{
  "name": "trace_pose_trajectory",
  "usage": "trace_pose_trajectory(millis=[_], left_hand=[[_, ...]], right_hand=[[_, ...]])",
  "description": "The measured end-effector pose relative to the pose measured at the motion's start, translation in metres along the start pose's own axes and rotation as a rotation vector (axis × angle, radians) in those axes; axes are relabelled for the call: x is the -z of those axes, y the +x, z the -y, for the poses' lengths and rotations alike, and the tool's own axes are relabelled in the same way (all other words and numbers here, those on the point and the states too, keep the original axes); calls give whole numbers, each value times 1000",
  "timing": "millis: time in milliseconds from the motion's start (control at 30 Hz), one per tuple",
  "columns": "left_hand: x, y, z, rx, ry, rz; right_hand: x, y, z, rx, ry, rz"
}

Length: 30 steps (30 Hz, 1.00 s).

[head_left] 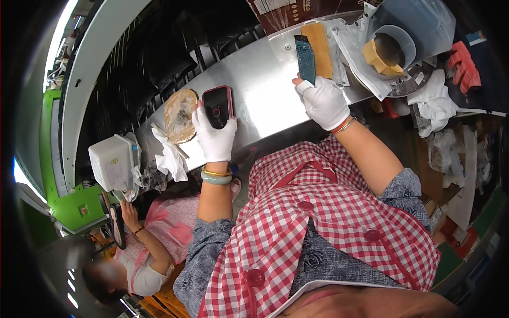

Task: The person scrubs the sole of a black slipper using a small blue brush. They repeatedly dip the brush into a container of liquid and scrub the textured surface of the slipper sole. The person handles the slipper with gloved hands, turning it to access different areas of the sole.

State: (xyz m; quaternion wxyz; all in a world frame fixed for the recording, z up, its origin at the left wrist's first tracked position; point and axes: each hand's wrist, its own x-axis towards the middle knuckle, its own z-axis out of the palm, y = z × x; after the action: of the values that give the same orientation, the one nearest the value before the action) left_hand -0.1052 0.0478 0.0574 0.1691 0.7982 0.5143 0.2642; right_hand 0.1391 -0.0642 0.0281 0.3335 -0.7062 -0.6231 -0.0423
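Observation:
My left hand (214, 135), in a white glove, is wrapped round the lower end of a phone (216, 98) with a dark face and a red rim. The phone is over the metal bench (260, 95); whether it rests there I cannot tell. To its left lies a round tan disc (179, 119) with a grey smudge in the middle. My right hand (326, 106), also white-gloved, grips the lower end of a flat, dark teal strip (306, 62) with a black tip; its exact kind is unclear. Just right of that strip lies a tan-orange block (319, 50).
A crumpled white cloth (170, 159) and a white tub (112, 161) are at the left. At the far right stand a clear container (429, 24), a cup (405, 40) holding a yellowish piece, and red gloves (464, 66). A co-worker (151, 249) sits at lower left.

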Motion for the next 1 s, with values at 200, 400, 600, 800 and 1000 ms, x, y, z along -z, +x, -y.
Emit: trace_pose_trajectory(millis=[200,400,600,800,1000], left_hand=[[3,-11,-7,-75,-242,-167],[25,-20,-22,126,-1025,-31],[40,-21,-30,224,-1315,54],[24,-15,-21,-70,-650,-146],[8,4,2,-113,103,-127]], right_hand=[[-6,1,-1,13,-21,-14],[-6,1,-3,12,-31,-1],[-3,3,-3,46,-38,-17],[0,6,1,26,-21,5],[4,9,7,18,4,-29]])
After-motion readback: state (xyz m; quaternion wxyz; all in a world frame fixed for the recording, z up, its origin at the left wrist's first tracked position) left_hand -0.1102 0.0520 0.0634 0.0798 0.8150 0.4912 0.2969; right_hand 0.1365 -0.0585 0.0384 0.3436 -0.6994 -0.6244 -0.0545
